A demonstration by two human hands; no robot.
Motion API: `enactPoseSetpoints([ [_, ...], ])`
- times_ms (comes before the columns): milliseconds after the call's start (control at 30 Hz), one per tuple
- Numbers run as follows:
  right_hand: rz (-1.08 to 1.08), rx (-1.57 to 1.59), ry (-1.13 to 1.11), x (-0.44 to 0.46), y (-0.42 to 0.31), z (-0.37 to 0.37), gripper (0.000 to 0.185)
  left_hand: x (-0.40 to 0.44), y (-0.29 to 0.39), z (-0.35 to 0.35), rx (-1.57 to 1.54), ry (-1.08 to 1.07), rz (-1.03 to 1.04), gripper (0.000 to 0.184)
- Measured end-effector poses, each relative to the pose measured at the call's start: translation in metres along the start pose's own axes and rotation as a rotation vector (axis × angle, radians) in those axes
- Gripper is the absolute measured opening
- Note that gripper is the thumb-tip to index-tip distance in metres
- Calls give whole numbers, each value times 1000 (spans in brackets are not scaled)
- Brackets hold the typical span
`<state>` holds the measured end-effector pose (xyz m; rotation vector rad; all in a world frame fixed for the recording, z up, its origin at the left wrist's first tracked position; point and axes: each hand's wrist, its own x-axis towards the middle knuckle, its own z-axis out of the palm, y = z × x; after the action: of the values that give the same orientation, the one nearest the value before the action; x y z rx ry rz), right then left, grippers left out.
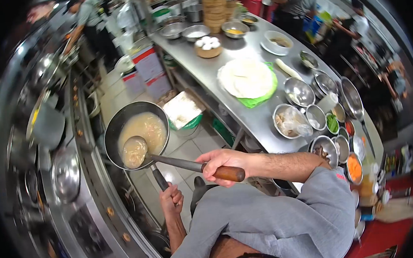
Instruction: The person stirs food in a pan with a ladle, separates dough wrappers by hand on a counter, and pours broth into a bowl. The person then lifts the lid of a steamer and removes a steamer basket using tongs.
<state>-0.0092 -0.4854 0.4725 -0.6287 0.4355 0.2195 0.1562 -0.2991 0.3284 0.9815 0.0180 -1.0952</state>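
Left hand (pixel 171 197) closed round the handle of the dark pan (pixel 116 122); fist covers the grip's lower end. Right hand (pixel 218 165) clenched on the ladle (pixel 178 163), partly covering the wooden grip, butt sticking out. Pan's held over the floor gap between stove line (pixel 88 169) and steel counter (pixel 202 65), underside out of sight from here. Ladle's bowl is inside it, filled with cloudy broth (pixel 147 128); can't identify the pale bits. Left forearm disappears behind the grey shirt (pixel 278 214). Plastic bag (pixel 298 119) obscures part of a counter bowl's contents. Far co-workers blurry, some cut off up top.
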Motion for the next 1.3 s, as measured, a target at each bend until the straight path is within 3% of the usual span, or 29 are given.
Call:
enactPoseSetpoints([
  [133,-156,44,83,-13,-21,-8,83,51,24,26,33,-134,-153,14],
  [200,-270,66,167,-19,-34,-6,76,77,38,48,80,-223,-229,14],
  [233,-327,93,227,-21,-39,-5,64,89,45,58,124,-256,-265,9],
  [333,-451,140,230,-30,-61,-8,53,125,60,91,129,-405,-362,11],
  [433,-572,171,313,-45,-84,-12,52,153,67,141,182,-477,-444,11],
  [833,-822,155,703,-123,-183,-80,11,257,0,308,294,-716,-641,13],
  [1300,-1154,343,776,-149,-279,-164,7,357,-12,401,437,-881,-803,19],
])
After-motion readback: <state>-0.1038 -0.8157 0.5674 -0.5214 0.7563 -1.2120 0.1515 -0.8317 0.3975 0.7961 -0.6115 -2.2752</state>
